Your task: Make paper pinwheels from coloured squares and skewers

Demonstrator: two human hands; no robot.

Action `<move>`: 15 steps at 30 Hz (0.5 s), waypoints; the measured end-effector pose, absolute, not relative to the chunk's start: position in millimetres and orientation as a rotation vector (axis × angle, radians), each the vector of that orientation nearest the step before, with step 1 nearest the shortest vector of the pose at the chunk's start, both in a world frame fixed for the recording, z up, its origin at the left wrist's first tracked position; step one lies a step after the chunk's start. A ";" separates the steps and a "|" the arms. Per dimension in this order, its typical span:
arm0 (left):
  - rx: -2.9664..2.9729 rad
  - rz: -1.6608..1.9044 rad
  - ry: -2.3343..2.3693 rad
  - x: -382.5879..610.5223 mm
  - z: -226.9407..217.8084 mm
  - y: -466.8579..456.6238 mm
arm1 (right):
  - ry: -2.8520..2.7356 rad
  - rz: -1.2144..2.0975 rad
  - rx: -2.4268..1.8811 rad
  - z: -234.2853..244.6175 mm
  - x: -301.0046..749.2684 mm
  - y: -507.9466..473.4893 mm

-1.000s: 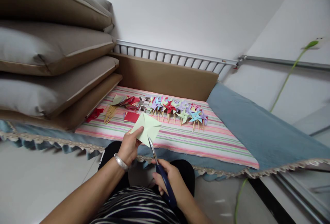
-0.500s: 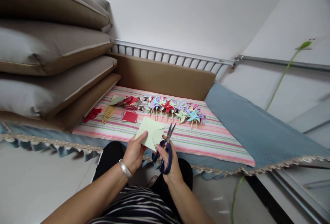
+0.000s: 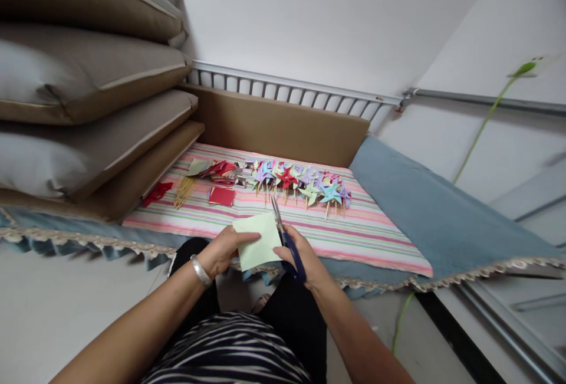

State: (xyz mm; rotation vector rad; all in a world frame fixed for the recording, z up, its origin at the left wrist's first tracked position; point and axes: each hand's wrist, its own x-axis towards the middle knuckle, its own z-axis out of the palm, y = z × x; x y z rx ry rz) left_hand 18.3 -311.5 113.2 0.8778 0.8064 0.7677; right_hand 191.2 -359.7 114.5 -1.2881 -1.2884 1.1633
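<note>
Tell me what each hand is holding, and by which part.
The left hand pinches the pale green paper square at its left edge, thumb on top. The right hand holds the scissors by their blue handles, blades along the paper's right edge.

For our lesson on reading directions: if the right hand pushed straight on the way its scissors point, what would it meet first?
Probably the row of paper pinwheels on the striped cloth: the scissors in the right hand aim at its left end, though depth is unclear.

no readable txt, labels, nos or signs anywhere
</note>
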 end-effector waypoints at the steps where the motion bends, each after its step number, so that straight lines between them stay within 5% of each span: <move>1: 0.901 0.773 0.842 18.3 112.9 -310.5 | -1.295 1.152 -1.304 116.2 193.8 -356.3; 8: 0.721 1.069 0.863 14.8 102.1 -300.5 | -1.172 0.973 -1.326 118.5 194.7 -364.1; 15: 0.611 1.224 0.774 19.4 101.5 -303.3 | -1.156 1.507 -1.269 106.3 146.1 -420.5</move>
